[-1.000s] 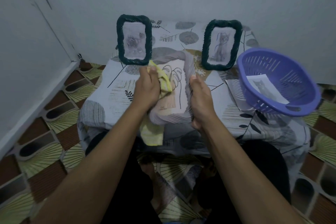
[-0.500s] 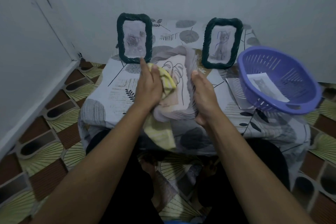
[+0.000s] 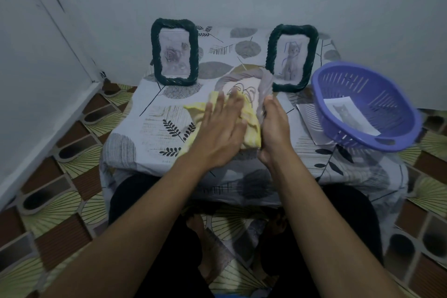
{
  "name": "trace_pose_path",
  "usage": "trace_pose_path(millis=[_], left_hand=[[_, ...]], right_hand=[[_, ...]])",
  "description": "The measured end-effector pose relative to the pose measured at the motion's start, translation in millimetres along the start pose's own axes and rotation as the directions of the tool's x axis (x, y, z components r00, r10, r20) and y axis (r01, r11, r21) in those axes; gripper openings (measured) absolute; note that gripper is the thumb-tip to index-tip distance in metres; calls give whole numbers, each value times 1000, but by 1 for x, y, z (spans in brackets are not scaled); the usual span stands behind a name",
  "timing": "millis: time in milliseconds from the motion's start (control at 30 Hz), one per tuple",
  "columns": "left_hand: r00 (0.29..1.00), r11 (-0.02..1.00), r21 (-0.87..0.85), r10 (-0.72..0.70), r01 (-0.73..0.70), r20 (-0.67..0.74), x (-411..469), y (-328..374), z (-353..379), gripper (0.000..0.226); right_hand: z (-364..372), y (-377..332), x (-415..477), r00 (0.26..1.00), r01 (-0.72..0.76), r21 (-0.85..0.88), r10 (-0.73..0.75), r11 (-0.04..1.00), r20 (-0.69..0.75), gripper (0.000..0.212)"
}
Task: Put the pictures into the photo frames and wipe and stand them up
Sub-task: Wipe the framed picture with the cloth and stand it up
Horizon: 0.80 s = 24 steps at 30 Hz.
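A grey rope-edged photo frame with a leaf drawing lies tilted on the table's middle. My left hand presses a yellow cloth flat onto its front with straight fingers. My right hand grips the frame's right edge. Two dark green frames stand at the back: the left frame shows a rose picture, the right frame a cat picture.
A purple basket at the table's right holds a loose cat picture and sits on a sheet of paper. The low table has a leaf-patterned cloth. Walls close in behind and on the left. My legs lie under the front edge.
My left hand has flattened and slid the yellow cloth across the frame's front toward the right. The frame has tipped lower toward the table. My right hand stays on its edge.
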State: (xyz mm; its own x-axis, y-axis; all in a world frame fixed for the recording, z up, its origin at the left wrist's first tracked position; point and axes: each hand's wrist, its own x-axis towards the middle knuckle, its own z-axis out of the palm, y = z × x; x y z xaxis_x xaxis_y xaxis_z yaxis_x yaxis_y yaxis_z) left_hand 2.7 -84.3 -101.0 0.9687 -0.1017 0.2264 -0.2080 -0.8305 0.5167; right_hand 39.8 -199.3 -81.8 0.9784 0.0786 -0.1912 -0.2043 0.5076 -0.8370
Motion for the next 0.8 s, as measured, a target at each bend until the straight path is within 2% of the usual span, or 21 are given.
trace_pose_path(millis=[100, 167, 233, 333, 400, 433, 500, 567, 667, 733, 800], left_hand=[[988, 971, 192, 123, -140, 97, -12, -10, 3, 61], [987, 954, 259, 129, -150, 96, -12, -13, 3, 60], [998, 956, 286, 51, -62, 47, -3, -18, 3, 62], [985, 955, 241, -160, 171, -65, 21, -29, -6, 67], [975, 955, 198, -210, 221, -77, 29, -30, -11, 71], [980, 964, 178, -187, 196, -66, 29, -27, -10, 71], [996, 990, 111, -84, 86, -23, 21, -20, -3, 69], [999, 999, 30, 38, -39, 38, 8, -15, 9, 67], [974, 981, -30, 191, -189, 125, -15, -12, 27, 65], [952, 964, -12, 265, -266, 153, -32, -14, 34, 63], [943, 947, 74, 300, -312, 146, -41, -24, 39, 60]], right_hand=[[-11, 1, 12, 999, -39, 105, 39, 994, -3, 38], [-12, 7, 12, 997, -73, 142, 70, 987, 29, 42], [-10, 18, 9, 994, -90, 141, 79, 986, 82, 51], [-5, 36, 3, 988, -90, 79, 80, 993, 131, 63], [-2, 39, 0, 986, -88, 49, 80, 995, 147, 83], [-4, 39, 4, 988, -75, 55, 67, 996, 140, 87], [-4, 35, 5, 989, -63, 68, 53, 996, 140, 76], [-7, 30, 5, 986, -110, 35, 105, 993, 126, 71], [-22, 27, 12, 994, -95, -8, 96, 995, 57, 25], [-32, 21, 17, 997, -77, -21, 78, 997, 21, 25], [-37, 16, 20, 996, -76, 11, 75, 997, 50, 38]])
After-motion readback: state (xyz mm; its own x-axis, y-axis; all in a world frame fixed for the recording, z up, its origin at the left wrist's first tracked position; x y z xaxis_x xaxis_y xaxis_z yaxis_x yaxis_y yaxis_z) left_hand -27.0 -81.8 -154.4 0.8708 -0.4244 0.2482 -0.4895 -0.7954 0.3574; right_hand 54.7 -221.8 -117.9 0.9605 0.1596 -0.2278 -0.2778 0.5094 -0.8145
